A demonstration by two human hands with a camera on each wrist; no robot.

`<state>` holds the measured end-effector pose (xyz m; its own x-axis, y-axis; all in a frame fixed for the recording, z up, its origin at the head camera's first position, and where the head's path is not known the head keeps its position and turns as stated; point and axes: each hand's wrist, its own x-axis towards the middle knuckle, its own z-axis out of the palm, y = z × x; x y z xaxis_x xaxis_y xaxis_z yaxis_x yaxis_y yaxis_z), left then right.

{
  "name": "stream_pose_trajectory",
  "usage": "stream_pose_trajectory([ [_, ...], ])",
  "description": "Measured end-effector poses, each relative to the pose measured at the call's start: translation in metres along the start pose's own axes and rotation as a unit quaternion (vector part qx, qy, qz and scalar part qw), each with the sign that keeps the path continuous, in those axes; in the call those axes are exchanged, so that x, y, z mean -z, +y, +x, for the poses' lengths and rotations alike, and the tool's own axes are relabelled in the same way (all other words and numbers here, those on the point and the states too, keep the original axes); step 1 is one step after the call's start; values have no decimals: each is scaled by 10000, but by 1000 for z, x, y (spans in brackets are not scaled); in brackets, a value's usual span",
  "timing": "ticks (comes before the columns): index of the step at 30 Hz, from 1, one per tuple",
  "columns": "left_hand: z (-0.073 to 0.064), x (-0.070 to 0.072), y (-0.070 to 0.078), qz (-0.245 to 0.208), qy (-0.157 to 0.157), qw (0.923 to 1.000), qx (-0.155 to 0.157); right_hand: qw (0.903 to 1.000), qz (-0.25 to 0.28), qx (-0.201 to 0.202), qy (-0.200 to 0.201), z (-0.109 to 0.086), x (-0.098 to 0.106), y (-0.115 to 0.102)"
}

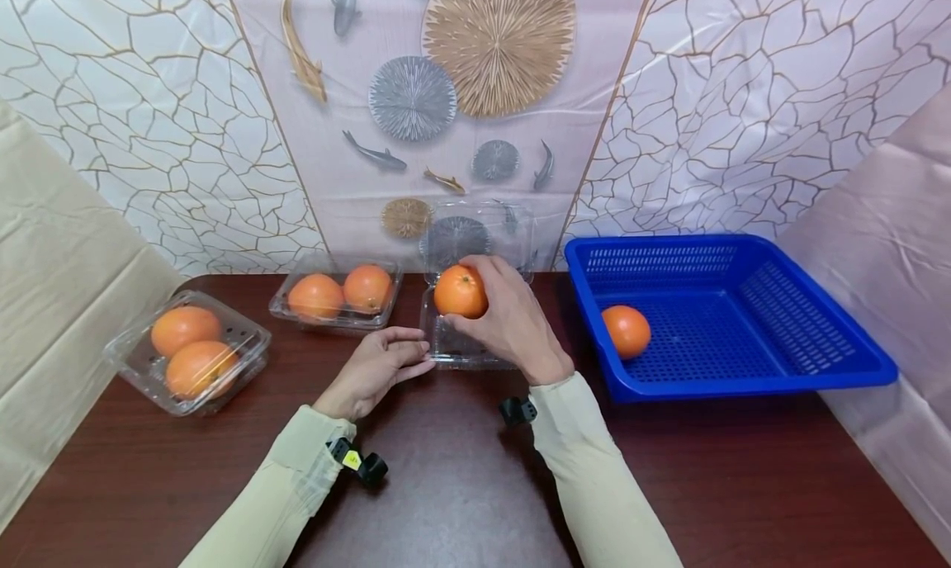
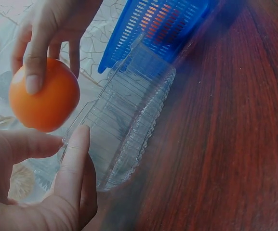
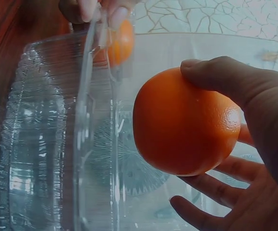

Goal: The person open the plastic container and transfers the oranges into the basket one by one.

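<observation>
My right hand (image 1: pixel 516 320) grips an orange (image 1: pixel 458 292), thumb on one side and fingers on the other. The orange is held over a clear plastic clamshell box (image 1: pixel 466 352), whose lid (image 1: pixel 479 221) stands raised at the back. At the box's near left corner, my left hand (image 1: pixel 377 368) pinches the rim between thumb and fingers. The left wrist view shows the orange (image 2: pixel 45 103) above the rim, with the ribbed box wall (image 2: pixel 124 115) below. In the right wrist view, no fruit shows in the box (image 3: pixel 37 139) beneath the orange (image 3: pixel 184 125).
To the right stands a blue plastic basket (image 1: pixel 731 382) with one orange (image 1: pixel 626 332) in it. Two more clear boxes, one at the back left (image 1: pixel 342 320) and one at the far left (image 1: pixel 253 357), hold two oranges each. A patterned sheet (image 1: pixel 357 213) hangs behind the brown table (image 1: pixel 461 477).
</observation>
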<state>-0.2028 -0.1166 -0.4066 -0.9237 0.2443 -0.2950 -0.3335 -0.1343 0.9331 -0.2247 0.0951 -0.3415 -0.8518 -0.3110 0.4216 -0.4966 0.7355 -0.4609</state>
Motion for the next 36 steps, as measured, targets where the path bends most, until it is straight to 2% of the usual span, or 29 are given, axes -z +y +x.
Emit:
stream_pose_trajectory([
  [10,1,-1,-2,-89,-54,9998,-181,10000,-6,3,86,1,9,-1],
  [24,0,-1,-1,-115,-51,9998,-182,9999,67,-89,67,1,14,0],
  [36,0,-1,-2,-113,-20,9998,-157,9998,-45,-17,172,0,19,0],
])
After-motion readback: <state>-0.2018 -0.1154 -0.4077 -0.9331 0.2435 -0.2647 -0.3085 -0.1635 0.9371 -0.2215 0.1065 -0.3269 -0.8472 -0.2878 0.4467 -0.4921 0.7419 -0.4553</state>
